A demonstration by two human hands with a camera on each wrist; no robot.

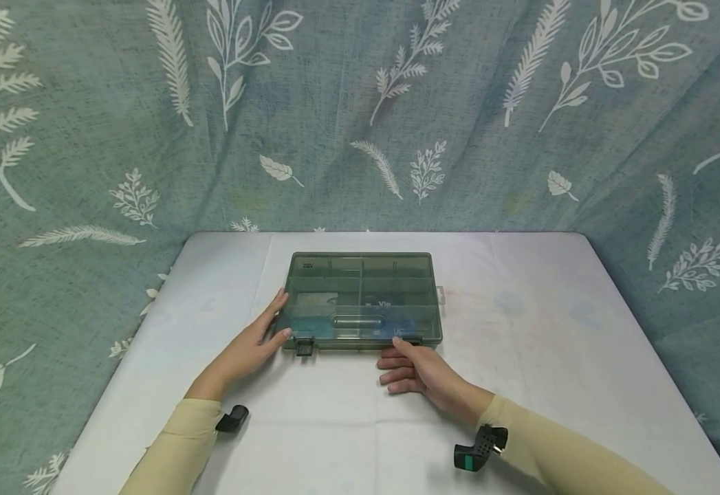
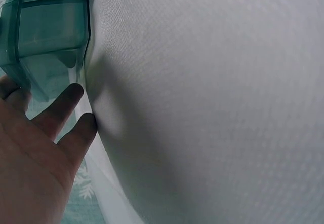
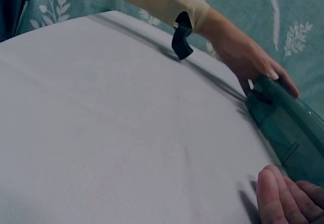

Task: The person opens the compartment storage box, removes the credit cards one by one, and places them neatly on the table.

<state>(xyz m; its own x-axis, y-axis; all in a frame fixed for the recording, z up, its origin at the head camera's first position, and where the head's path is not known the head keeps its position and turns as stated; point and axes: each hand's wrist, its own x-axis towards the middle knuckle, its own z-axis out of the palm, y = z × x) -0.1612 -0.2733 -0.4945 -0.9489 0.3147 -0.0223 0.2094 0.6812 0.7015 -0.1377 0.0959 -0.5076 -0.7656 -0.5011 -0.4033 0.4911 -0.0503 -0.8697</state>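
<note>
A translucent green plastic organizer box [image 1: 360, 282] lies flat on the table with its lid down. Inside are dividers and some cards or packets, one lettered, seen dimly through the lid. My left hand [image 1: 245, 354] rests against the box's left side, fingers extended, thumb at the front left corner. At the front edge, my right hand [image 1: 430, 375] has its thumb on the lid's rim near the right latch, the other fingers stretched out below. A dark latch [image 1: 304, 347] juts from the front left. In the left wrist view, fingers touch the box's end [image 2: 50, 26].
A white cloth covers the table [image 1: 551, 344]. Behind and beside it hangs a green-blue curtain [image 1: 335, 103] with white leaf prints. Each wrist wears a small black camera [image 1: 480, 447]. A clear tab [image 1: 441, 295] sticks out at the box's right side.
</note>
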